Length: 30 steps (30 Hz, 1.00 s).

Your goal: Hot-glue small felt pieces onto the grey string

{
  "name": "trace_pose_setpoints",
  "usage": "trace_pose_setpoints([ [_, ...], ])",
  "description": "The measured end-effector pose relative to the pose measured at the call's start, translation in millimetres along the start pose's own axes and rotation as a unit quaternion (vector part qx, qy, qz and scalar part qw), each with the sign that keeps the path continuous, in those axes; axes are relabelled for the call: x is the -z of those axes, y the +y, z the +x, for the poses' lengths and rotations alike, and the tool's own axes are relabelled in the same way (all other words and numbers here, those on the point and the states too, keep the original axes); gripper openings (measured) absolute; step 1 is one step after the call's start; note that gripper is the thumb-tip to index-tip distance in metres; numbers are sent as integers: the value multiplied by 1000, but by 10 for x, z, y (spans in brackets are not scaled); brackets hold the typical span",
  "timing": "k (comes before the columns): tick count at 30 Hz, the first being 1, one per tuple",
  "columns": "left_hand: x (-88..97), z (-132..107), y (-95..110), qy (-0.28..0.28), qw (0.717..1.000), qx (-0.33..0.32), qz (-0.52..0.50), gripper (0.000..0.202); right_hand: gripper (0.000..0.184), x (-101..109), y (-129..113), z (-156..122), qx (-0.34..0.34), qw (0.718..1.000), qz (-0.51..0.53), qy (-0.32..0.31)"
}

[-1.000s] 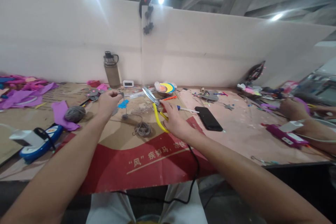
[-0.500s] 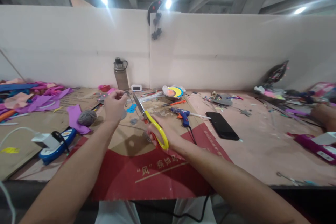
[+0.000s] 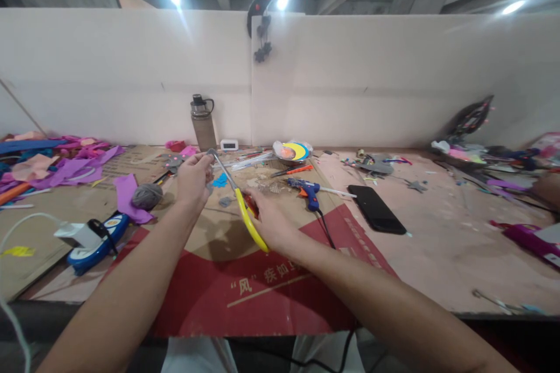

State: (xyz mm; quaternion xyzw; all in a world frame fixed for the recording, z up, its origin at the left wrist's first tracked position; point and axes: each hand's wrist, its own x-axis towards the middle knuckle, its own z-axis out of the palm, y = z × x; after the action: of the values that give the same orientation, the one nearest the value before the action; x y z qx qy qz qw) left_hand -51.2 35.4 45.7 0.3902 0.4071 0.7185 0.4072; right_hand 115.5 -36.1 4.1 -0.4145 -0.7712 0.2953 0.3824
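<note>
My right hand [image 3: 272, 222] is closed around the handles of a pair of scissors [image 3: 247, 217], yellow on one side and red on the other. Their blades point away and to the left, with the tips at the fingers of my left hand [image 3: 193, 180]. That hand pinches a small grey piece [image 3: 212, 152], partly hidden by the fingers; its material is too small to tell. Below the hands, a grey scrap [image 3: 225, 201] and some blue scraps [image 3: 220, 180] lie on the cardboard sheet [image 3: 210, 315].
On the right are a blue glue gun [image 3: 310, 191] and a black phone [image 3: 377, 210]. A ball of grey yarn [image 3: 147, 196], a power strip [image 3: 98, 245] and purple felt [image 3: 81, 170] lie left. A bottle [image 3: 202, 125] stands behind. Another person's hand [image 3: 546, 189] shows far right.
The scissors have swung left and their blades have come together, with the tips now at the grey piece. My left hand has shifted slightly right.
</note>
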Motion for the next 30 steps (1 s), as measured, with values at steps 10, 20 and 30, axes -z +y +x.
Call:
trace_pose_setpoints([
  [10, -35, -41, 20, -10, 999, 7, -50, 17, 36, -6, 36, -17, 2, 1000, -3, -8],
  [20, -58, -46, -15, -37, 996, 47, -58, 14, 38, -18, 117, 11, 29, 992, -115, 53],
  [30, -51, -26, 7, -57, 994, 51, -72, 13, 49, 26, 214, 9, 12, 975, -212, 65],
])
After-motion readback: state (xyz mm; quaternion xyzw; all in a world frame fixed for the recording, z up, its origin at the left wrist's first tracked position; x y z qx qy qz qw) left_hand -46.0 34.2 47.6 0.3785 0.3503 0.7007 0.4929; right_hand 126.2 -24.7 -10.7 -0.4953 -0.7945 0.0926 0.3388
